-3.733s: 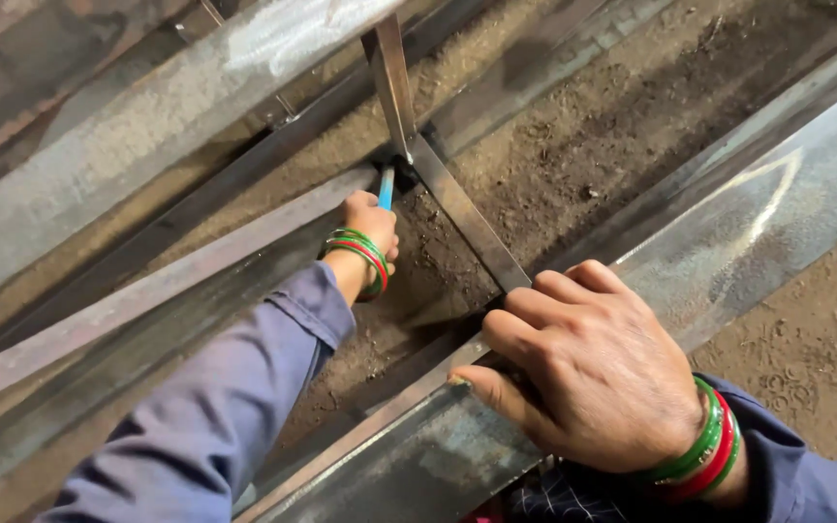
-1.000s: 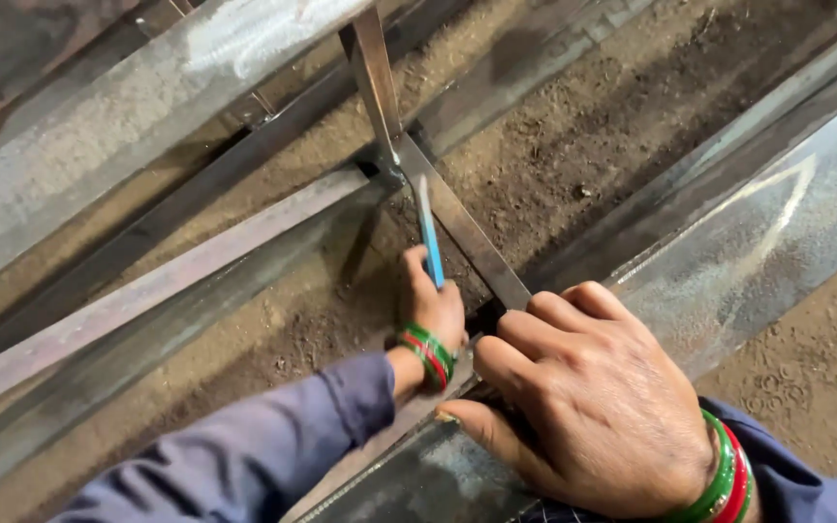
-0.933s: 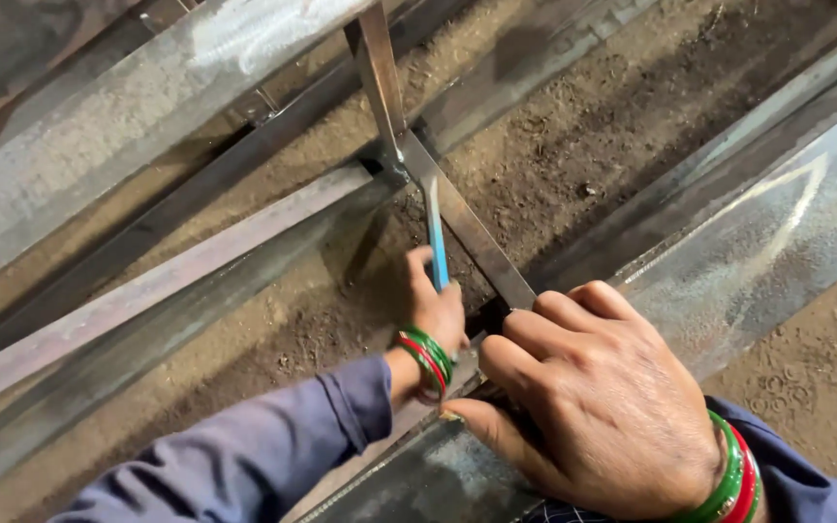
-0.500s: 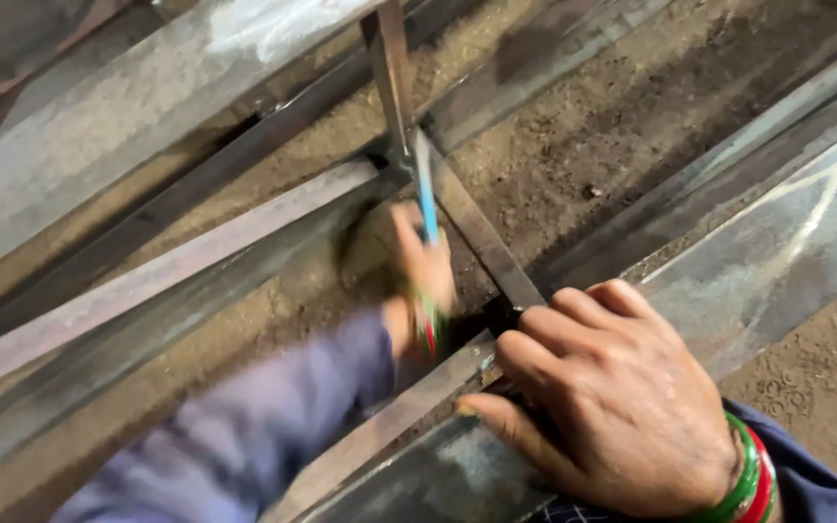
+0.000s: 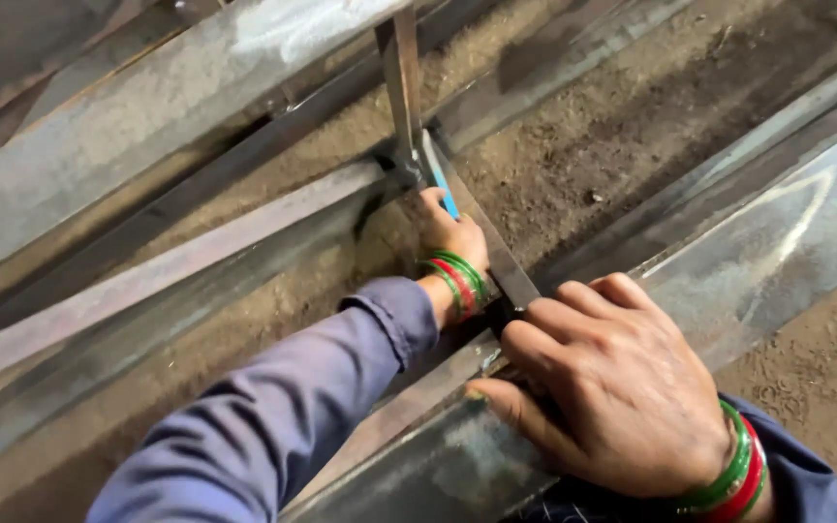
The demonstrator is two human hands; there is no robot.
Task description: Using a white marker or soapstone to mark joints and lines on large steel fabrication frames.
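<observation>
My left hand (image 5: 452,237) grips a thin blue marking tool (image 5: 443,189), its tip near the corner where a flat metal square (image 5: 496,254) meets a long steel angle bar (image 5: 176,260). The square's other arm (image 5: 401,73) runs up and away. My right hand (image 5: 607,387) presses flat, fingers spread, on the near end of the square and on the edge of a wide steel beam (image 5: 777,232). Green and red bangles sit on both wrists.
Several long steel bars and angles (image 5: 118,126) lie diagonally across brown dirt ground (image 5: 593,136). A chalk outline marks the wide beam at the right. Bare dirt shows at the lower right (image 5: 825,378).
My left hand slid along the square, back down toward me and then up to the corner again, carrying the blue tool. My right hand has stayed pressed on the square and beam.
</observation>
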